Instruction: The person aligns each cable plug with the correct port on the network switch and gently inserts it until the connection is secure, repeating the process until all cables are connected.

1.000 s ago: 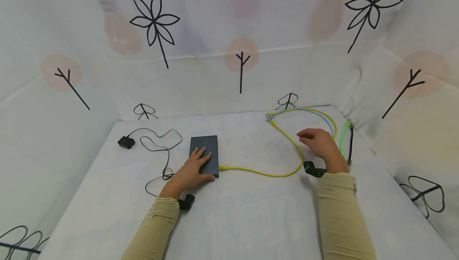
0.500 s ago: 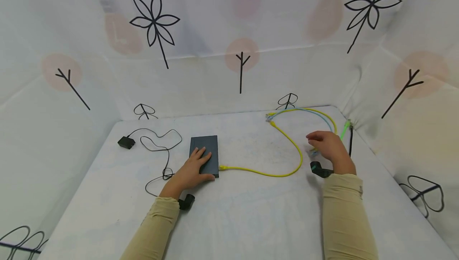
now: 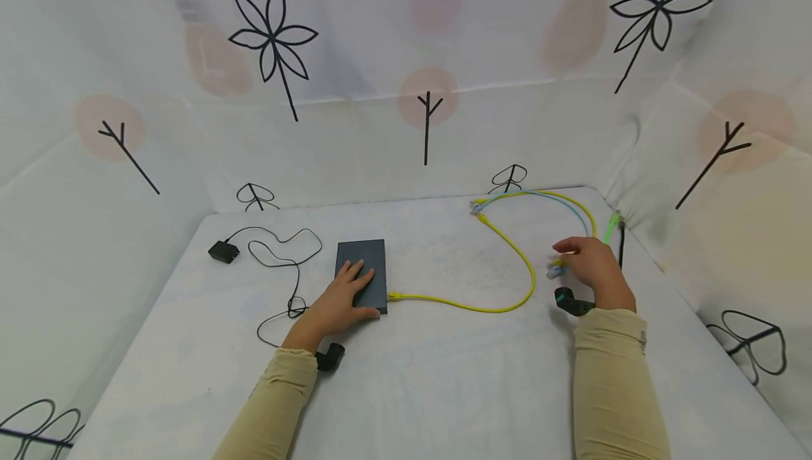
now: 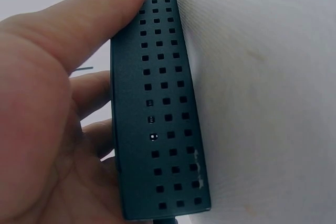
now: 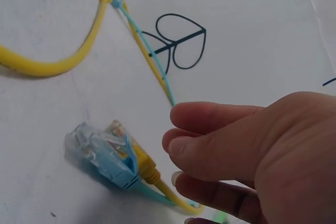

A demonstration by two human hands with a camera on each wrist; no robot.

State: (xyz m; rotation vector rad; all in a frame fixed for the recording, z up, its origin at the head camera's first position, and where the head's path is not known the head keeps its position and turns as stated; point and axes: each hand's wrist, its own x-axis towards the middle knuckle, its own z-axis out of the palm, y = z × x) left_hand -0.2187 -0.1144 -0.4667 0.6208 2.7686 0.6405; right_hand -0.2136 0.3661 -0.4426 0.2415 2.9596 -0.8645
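Vented grey box [image 3: 368, 254] touched by spread left grip [image 3: 336, 307]
Yellow cable [image 3: 495, 311] joined at its right; right grip [image 3: 590, 267] held loosely apart near plugs [image 5: 112, 162].

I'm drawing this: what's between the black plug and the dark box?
A thin black cord lies in loops between the black plug and dark box, in the head view.

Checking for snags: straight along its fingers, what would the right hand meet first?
Likely the yellow cable ahead, unless the right hand sits low enough to catch the blue plug; depth is unclear.
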